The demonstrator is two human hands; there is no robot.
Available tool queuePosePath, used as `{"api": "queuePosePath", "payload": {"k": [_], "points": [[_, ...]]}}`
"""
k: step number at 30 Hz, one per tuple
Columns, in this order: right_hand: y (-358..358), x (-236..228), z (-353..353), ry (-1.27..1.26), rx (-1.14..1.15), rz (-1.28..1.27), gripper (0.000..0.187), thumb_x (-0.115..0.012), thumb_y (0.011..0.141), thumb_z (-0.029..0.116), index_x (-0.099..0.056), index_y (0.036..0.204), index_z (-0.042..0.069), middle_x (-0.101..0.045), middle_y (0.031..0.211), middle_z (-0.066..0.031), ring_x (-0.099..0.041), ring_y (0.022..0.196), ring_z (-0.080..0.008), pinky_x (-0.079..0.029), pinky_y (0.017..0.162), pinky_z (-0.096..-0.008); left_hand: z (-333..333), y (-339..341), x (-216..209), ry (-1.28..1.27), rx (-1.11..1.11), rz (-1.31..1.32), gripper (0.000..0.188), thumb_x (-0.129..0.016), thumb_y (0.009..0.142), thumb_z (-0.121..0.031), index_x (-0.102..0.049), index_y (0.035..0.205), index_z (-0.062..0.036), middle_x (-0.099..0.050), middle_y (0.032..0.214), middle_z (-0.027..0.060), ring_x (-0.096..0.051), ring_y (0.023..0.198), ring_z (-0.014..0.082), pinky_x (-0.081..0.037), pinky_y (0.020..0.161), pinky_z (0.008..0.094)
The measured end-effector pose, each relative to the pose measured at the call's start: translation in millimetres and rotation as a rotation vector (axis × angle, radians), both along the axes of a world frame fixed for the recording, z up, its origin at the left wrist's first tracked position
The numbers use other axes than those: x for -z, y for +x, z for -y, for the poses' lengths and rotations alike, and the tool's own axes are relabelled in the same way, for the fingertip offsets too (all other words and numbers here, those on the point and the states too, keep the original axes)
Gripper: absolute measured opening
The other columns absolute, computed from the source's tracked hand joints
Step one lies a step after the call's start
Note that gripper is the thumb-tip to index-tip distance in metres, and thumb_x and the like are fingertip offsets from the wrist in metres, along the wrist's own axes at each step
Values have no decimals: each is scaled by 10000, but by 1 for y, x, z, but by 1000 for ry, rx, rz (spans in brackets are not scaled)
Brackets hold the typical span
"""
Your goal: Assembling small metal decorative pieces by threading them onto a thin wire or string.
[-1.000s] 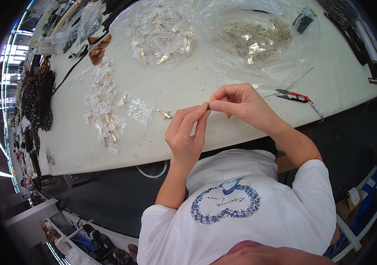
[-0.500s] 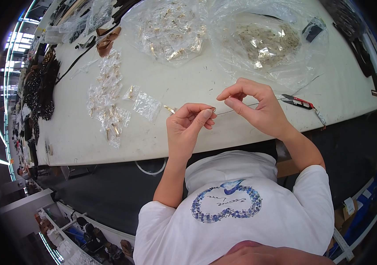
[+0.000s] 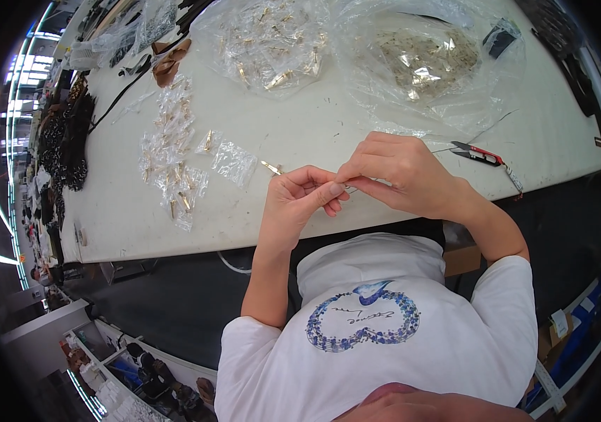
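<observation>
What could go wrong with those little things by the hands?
Something tiny, too small to make out, could slip where the left hand and right hand meet. The left hand might knock the small, shiny gold metal piece beside it. The right forearm could brush the red-and-black metal thread snips lying nearby, perhaps getting nicked by their blades.

A short-sleeved white T-shirt (image 3: 455, 330) bears a blue wreath print (image 3: 365, 336).

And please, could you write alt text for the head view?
A person's left hand and right hand meet above a white table, pinching a tiny item, hard to identify. Clear bags of gold parts lie left, red-handled snips right.
</observation>
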State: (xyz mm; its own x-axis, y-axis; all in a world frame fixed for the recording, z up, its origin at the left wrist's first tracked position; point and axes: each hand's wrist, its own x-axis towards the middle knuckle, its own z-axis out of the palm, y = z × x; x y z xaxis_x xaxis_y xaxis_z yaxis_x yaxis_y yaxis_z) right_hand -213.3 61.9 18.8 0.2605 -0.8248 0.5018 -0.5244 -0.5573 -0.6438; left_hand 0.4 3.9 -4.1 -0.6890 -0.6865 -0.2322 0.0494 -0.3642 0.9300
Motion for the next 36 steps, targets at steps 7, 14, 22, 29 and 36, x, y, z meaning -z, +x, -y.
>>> {"api": "queuePosePath", "payload": {"k": [7,14,22,29,36], "points": [[-1,7,-3,136,46,57,137,-718,792,0,-680,907,64,-676,824,-51,-655,748,-211,-513,637,-311,-3,-2,4,80,-34,-29,151,-672,931,-68,-706,1029,42,-728,869,132,-667,723,126,-546,661,253],[-2,5,-4,290,64,230,105,-662,853,-21,-664,950,20,-687,860,-77,-676,790,-167,-534,716,-287,-4,-7,3,47,-79,-20,178,-663,944,-90,-703,1046,51,-725,878,129,-665,721,129,-547,674,259],[-2,13,-8,619,84,574,150,-581,961,64,-682,1052,1,-696,912,-55,-647,868,-121,-513,816,-286,-7,-7,-4,-77,-198,3,171,-661,946,-91,-701,1032,51,-715,856,119,-664,727,134,-545,677,257],[5,27,-15,646,79,564,111,-677,914,109,-679,973,16,-680,913,-14,-616,816,-88,-482,798,-246,-7,-5,-3,-63,-275,-22,157,-664,942,-85,-703,1019,47,-712,846,117,-667,733,143,-545,672,259],[2,25,-10,499,186,580,85,-681,893,104,-648,870,29,-673,780,-6,-627,741,-76,-491,702,-256,-9,-6,-2,-105,-245,22,153,-669,937,-80,-692,1015,50,-709,859,116,-665,745,137,-545,678,259]]}}
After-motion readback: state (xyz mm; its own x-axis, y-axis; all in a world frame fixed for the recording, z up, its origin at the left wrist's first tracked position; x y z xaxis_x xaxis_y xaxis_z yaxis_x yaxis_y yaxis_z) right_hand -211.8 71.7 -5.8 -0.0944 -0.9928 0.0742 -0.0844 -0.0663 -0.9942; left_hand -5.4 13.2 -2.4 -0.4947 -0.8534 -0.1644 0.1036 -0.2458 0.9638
